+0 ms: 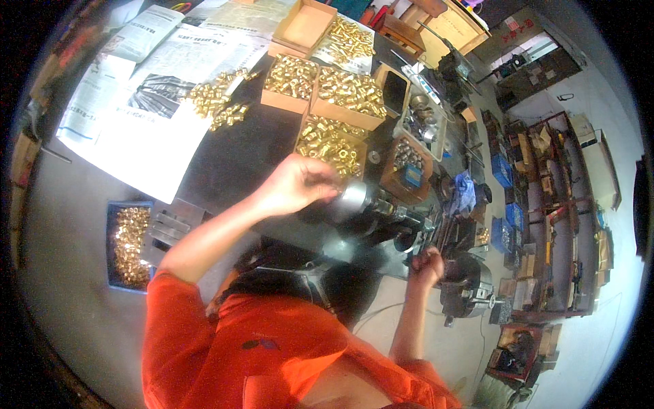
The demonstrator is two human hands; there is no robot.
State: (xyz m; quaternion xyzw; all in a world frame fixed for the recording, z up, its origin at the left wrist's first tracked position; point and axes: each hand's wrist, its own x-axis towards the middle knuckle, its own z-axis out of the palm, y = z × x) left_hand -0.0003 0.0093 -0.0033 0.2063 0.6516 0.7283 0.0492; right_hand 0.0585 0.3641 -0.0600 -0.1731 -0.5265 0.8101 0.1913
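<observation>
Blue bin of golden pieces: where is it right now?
The bin sits at left in the head view, below the newspapers, beside the left forearm.

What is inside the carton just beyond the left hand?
The carton holds a heap of small brass-coloured fittings. They cover its bottom, and the left hand hides part of its near side.

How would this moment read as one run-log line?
left hand: at silver cylinder, contact unclear | right hand: curled, hold unclear | near left hand: brass pieces
</observation>
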